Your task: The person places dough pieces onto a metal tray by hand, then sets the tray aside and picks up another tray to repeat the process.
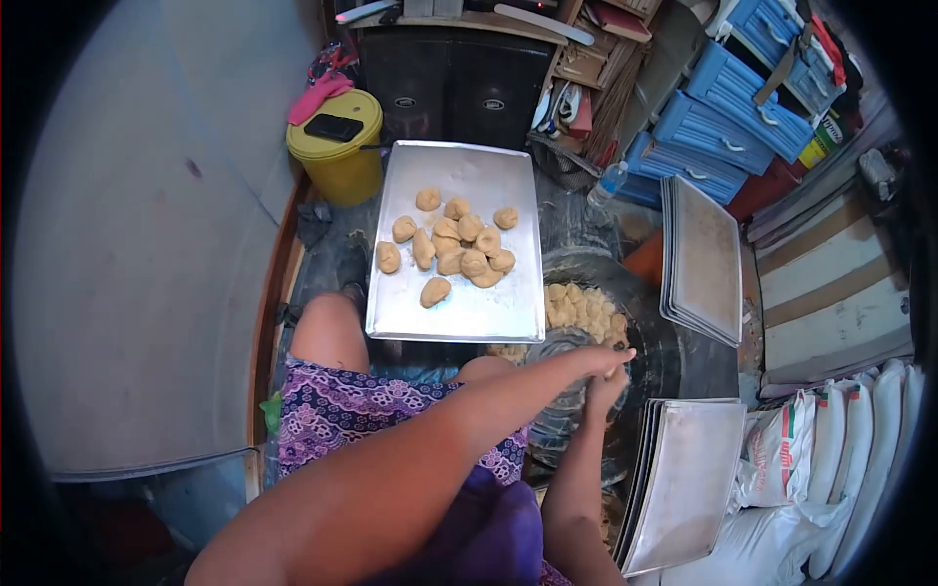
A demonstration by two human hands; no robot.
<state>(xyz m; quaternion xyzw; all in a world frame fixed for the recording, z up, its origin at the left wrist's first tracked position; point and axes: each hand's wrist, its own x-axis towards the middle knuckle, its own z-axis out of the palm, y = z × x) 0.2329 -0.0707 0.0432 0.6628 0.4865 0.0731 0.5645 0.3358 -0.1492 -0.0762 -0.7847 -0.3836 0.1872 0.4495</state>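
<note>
My left hand (608, 357) and my right hand (603, 393) are pressed together over the near rim of a dark round bowl (674, 363). Whatever lies between the palms is hidden. Inside the bowl is a heap of small pale dough pieces (581, 308), just beyond my hands. A silver baking tray (459, 176) lies in front of my knees, to the left of the bowl. On it sit several rounded dough balls (457, 244), bunched near its middle, with one ball (435, 290) apart toward me.
Two stacks of metal trays flank the bowl, one at the right (703, 259) and one near my right arm (689, 479). A yellow bucket (342, 166) carries a phone (333, 127). Blue drawers (723, 117), a water bottle (608, 183) and white sacks (840, 459) crowd the right side.
</note>
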